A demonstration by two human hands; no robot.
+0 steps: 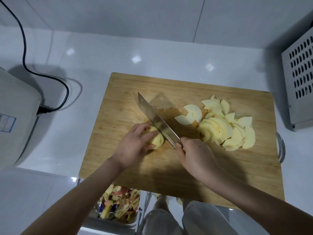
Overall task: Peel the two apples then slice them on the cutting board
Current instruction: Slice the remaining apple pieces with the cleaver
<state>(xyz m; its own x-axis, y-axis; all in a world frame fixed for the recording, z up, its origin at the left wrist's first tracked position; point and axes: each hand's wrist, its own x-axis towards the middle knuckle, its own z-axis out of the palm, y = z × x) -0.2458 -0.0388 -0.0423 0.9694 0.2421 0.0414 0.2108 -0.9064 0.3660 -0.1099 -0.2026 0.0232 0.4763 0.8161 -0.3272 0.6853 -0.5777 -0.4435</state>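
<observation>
Your left hand [135, 145] curls over a peeled apple piece [158, 139] on the left-centre of the board [125, 92], pinning it down. Your right hand [194, 155] is wrapped tight round the handle of the knife [155, 119]. The blade runs slantwise, its edge set against the right face of the piece, just beside your left fingertips [149, 127]. That is the main hazard: the piece is small, rounded and probably wet, so it may roll or squirt out under the push and carry your fingers toward the edge. Your thumb [153, 147] lies low on the near side of the piece and looks exposed if the blade drifts toward you. Tuck the tips back and let your knuckles guide the blade. The slant may also give you a wedge instead of an even slice. The heap of slices [225, 131] sits well apart on the right, some close to the board's right edge, so a sweep of the blade could push them off onto the tabletop [152, 53]. The board's near edge appears to jut past the tabletop, so pressing hard there could tip it.
</observation>
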